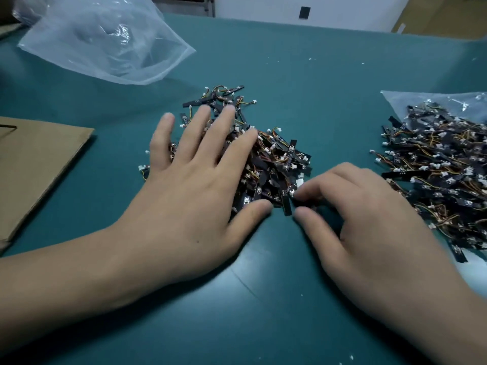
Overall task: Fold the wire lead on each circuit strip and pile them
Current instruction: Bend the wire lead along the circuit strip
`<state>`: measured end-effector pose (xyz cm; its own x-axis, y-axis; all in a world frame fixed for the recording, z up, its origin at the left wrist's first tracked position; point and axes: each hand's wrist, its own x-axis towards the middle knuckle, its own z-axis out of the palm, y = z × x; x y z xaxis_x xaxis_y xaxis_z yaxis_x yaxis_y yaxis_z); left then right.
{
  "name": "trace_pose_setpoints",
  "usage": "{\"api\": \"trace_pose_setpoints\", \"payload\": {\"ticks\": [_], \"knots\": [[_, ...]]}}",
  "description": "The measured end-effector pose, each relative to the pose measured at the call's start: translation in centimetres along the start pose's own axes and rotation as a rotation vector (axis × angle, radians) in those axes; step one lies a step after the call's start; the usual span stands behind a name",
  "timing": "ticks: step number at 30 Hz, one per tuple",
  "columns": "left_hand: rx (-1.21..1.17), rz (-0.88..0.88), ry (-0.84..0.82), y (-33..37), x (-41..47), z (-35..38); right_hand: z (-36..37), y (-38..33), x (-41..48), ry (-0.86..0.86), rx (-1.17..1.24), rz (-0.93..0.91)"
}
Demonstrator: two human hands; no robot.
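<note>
Circuit strips, the skinny black ones with orange-yellow wire leads and little white plugs, are sitting in two heaps on the teal counter (316,88). The centre heap (274,159) is straight ahead of the person, and the right-hand heap (434,164) is lying on a flat clear plastic bag (421,101), well apart from the first. The left hand (195,185) is wide open, fingers splayed flat on top of the centre heap, thumb down at its near edge, not gripping anything. The right hand (369,219) has its fingers curled, with index and thumb tips right up against the near-right corner of that same heap. It's too blurry there to say if it's actually pinching something. The bit that matters, imo: one loose black strip (286,204) pokes out of the heap's near edge, right between the two thumbs. Its long axis runs roughly away-to-toward the person, near end pointing at the gap between them. The right hand's fingertips are just beside it, so that's the closer hand for picking it up.
</note>
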<state>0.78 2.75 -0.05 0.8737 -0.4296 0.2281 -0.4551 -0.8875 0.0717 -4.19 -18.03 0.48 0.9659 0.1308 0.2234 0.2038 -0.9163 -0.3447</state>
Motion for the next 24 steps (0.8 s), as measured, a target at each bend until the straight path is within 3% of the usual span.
{"api": "trace_pose_setpoints", "payload": {"ticks": [6,9,12,14,16,20,24], "knots": [[-0.146,0.296,0.211,1.1,-1.3,-0.1,0.3,0.5,0.2,0.145,0.169,0.067],[-0.294,0.322,0.258,1.2,-1.2,0.0,-0.3,0.8,-0.3,0.214,0.303,0.111],[-0.759,0.205,0.134,2.1,-1.0,0.2,-0.5,0.4,-1.3,0.206,0.484,0.133],[-1.11,0.132,0.148,3.3,-1.6,0.2,-0.2,-0.2,-2.1,0.172,0.558,0.104],[-1.252,0.111,0.147,4.3,-2.3,0.1,0.1,-0.8,-2.7,0.146,0.581,0.076],[-1.293,0.084,0.119,4.5,-2.4,0.7,0.1,-1.0,-3.1,0.109,0.416,-0.033],[-0.959,0.119,0.131,2.2,-1.7,1.8,-0.1,-0.6,-2.7,0.109,0.293,-0.138]]}}
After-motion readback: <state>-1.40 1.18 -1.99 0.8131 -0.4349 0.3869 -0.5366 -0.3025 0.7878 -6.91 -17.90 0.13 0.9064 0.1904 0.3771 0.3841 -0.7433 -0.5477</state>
